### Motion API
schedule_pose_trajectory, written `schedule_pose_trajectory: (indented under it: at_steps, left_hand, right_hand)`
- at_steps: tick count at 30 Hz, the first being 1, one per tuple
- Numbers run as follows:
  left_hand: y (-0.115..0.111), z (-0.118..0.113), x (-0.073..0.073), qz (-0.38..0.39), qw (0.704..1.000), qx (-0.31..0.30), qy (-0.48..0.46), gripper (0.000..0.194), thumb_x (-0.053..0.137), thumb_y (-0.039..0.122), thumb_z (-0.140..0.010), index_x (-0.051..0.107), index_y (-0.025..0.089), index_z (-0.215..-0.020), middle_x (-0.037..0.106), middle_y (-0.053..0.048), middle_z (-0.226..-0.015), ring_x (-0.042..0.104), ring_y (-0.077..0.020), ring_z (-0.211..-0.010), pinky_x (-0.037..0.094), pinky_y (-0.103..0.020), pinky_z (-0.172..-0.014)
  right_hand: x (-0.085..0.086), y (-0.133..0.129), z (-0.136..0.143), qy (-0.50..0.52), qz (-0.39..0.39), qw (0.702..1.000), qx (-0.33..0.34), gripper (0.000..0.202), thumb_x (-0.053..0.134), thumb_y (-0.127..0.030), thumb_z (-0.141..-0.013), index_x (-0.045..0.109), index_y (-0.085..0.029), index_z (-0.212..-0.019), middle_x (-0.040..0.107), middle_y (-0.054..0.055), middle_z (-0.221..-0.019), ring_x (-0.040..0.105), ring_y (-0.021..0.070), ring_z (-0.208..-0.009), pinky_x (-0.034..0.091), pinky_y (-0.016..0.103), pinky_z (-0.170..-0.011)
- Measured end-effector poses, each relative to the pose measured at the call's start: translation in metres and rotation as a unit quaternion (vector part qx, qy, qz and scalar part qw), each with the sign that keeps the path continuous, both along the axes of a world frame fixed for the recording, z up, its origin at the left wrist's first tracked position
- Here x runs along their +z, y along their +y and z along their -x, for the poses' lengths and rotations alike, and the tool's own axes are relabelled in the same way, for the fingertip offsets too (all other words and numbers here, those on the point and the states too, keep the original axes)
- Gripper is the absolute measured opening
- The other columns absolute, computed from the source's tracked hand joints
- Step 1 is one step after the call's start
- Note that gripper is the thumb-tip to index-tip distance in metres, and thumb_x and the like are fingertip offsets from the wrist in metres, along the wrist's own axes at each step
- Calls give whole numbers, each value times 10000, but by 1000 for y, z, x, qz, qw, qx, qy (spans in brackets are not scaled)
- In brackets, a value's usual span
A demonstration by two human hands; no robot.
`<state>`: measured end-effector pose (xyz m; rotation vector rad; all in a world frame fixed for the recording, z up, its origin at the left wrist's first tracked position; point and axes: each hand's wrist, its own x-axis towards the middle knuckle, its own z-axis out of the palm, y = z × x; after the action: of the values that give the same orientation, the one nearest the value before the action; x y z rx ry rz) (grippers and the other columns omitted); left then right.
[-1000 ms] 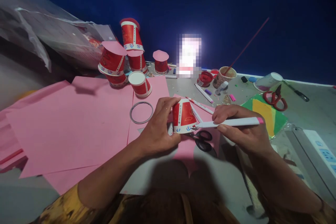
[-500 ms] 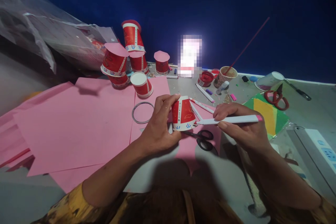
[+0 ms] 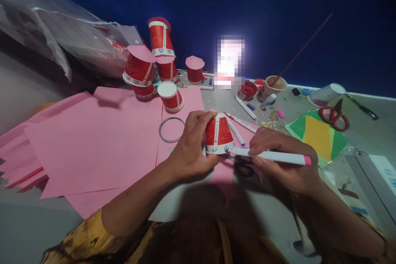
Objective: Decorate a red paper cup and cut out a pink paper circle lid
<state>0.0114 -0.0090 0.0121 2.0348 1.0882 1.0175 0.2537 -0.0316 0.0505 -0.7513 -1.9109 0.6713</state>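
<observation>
While left fingers [image 3: 204,123] clasp red cup [image 3: 220,132], white rim [image 3: 220,149] patterned, right fingers [image 3: 266,138] pinch marker [image 3: 283,157].

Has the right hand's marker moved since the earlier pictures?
Yes: the marker moved down the picture and slightly left relative to the black scissors, now partly covering them.

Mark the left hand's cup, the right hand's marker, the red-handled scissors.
Held cup [image 3: 225,133]: head view, red side wall.
Held marker [image 3: 284,157]: head view, white barrel.
Red-handled scissors [image 3: 333,115]: head view, red handles near the pivot.
</observation>
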Motion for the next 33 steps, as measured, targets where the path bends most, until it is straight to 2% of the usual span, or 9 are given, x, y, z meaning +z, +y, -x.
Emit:
schedule_pose_trajectory:
  at_steps: [10,18,33]
  left_hand:
    - [0,0,-1,-1,1000,-13,0,883,752,195,-696,400,328,-1495,459,-112,-1395,503,-357,-1354,528,-600,-1133]
    - [0,0,-1,-3,1000,-20,-4,870,755,195,-717,394,311,-1501,465,-118,-1388,504,-343,-1354,542,-584,-1116]
    - [0,0,0,15,999,-32,-22,865,767,174,-681,431,319,-1464,488,-106,-1376,523,-337,-1330,555,-574,-1094]
  right_hand:
    - [1,1,1,-19,-8,1000,11,220,707,-39,-863,750,-237,-948,766,38,-807,713,203,-725,573,368,-701]
    - [4,1,0,-33,-6,999,13,230,694,-27,-862,734,-243,-931,756,26,-791,695,195,-709,558,362,-691]
    - [0,1,-1,-18,18,999,22,210,689,-35,-870,726,-229,-940,740,31,-803,676,180,-701,537,344,-676]
